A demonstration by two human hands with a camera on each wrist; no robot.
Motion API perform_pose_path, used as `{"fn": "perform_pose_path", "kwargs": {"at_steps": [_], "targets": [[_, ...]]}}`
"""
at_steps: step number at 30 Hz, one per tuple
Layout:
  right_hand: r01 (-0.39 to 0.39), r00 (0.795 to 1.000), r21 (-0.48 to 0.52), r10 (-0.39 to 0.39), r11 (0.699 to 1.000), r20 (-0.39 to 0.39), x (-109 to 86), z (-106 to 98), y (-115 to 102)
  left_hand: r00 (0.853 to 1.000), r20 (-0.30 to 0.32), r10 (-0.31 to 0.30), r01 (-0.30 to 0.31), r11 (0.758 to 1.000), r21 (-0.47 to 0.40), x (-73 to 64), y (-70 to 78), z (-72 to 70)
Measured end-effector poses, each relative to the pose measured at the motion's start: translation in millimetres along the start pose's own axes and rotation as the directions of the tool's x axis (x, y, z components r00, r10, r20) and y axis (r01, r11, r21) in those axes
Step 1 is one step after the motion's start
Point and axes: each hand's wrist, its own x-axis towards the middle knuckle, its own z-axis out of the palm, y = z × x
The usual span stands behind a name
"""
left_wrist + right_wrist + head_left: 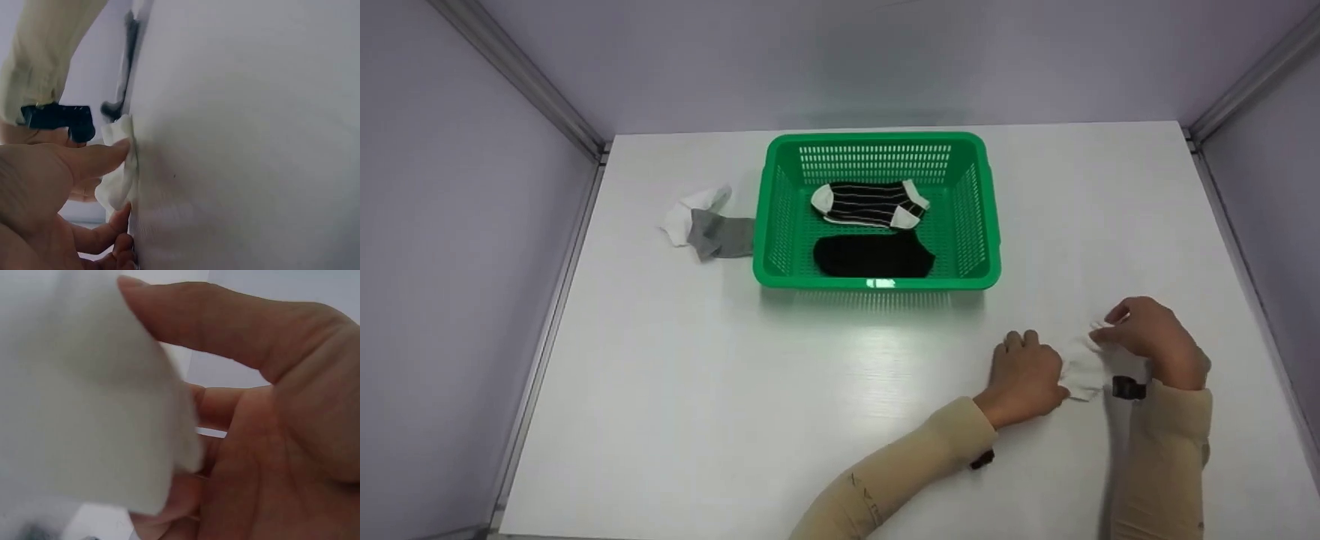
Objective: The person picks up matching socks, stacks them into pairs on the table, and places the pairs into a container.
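Between the two hands, low over the table's right side, is a crumpled white sock (1084,369). My left hand (1026,377) pinches its near-left edge; in the left wrist view the thumb (104,159) lies on the fabric close to the tabletop. The sock's upper end is pinched by my right hand (1156,337). Seen from the right wrist, the cloth (107,410) spreads in front of that hand, with the thumb on its edge and the other fingers partly hidden behind it.
A green plastic basket (877,283) stands at the back middle. In it lie black striped socks with white toes (862,204) and a black sock (870,256). Left of the basket, a grey sock (731,236) overlaps a white one (679,221). Walls (885,60) enclose the table's back and sides.
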Motion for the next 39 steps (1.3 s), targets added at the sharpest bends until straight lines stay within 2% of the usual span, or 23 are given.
{"fn": "perform_pose_path", "kwargs": {"at_steps": [4,7,10,12,15,22,26,28,30,32,34,39], "targets": [[0.092,0.994,-0.026,-0.093,0.995,-0.060,5.4,8.7,-6.6,0.999,-0.006,0.052,-0.052,0.993,-0.110,2.8,-20.2,-6.6],[0.138,0.987,-0.035,-0.140,0.990,-0.081,3.4,18.3,-10.2,0.989,-0.004,0.149,-0.146,0.962,-0.229,1.2,-35.7,-8.3],[0.169,0.983,-0.002,-0.169,0.986,-0.076,-3.1,31.6,-14.6,0.981,0.035,0.193,-0.161,0.894,-0.417,-6.3,-53.1,-8.3],[0.192,0.979,0.035,-0.189,0.981,-0.078,-7.9,41.1,-17.8,0.980,0.066,0.189,-0.125,0.836,-0.535,-13.4,-66.9,-8.3],[0.234,0.970,0.095,-0.225,0.968,-0.097,-12.4,52.3,-25.9,0.985,0.084,0.150,-0.061,0.761,-0.646,-22.9,-92.6,-11.0],[0.289,0.957,0.243,-0.280,0.926,-0.071,-17.1,70.8,-46.8,0.992,0.068,0.106,-0.014,0.626,-0.780,-41.7,-155.6,-25.8],[0.292,0.953,0.348,-0.301,0.891,-0.030,-15.2,81.9,-57.8,0.998,0.033,0.044,0.006,0.512,-0.859,-54.4,-183.9,-35.3],[0.295,0.950,0.382,-0.311,0.876,-0.019,-14.8,87.3,-62.1,1.000,0.014,0.015,0.005,0.452,-0.892,-59.5,-193.3,-38.9],[0.297,0.947,0.404,-0.320,0.865,-0.010,-13.8,93.9,-66.3,1.000,0.010,-0.002,0.010,0.405,-0.914,-64.3,-200.3,-40.1],[0.307,0.940,0.419,-0.340,0.855,0.004,-12.5,101.6,-70.5,1.000,0.019,-0.010,0.021,0.378,-0.926,-68.9,-206.2,-38.7],[0.316,0.933,0.426,-0.359,0.848,0.023,-10.5,108.3,-75.5,0.999,0.038,-0.025,0.044,0.375,-0.926,-73.1,-211.6,-36.6],[0.332,0.918,0.444,-0.394,0.832,0.052,-4.0,114.3,-87.6,0.995,0.023,-0.099,0.063,0.421,-0.905,-80.2,-228.4,-31.5]]}}
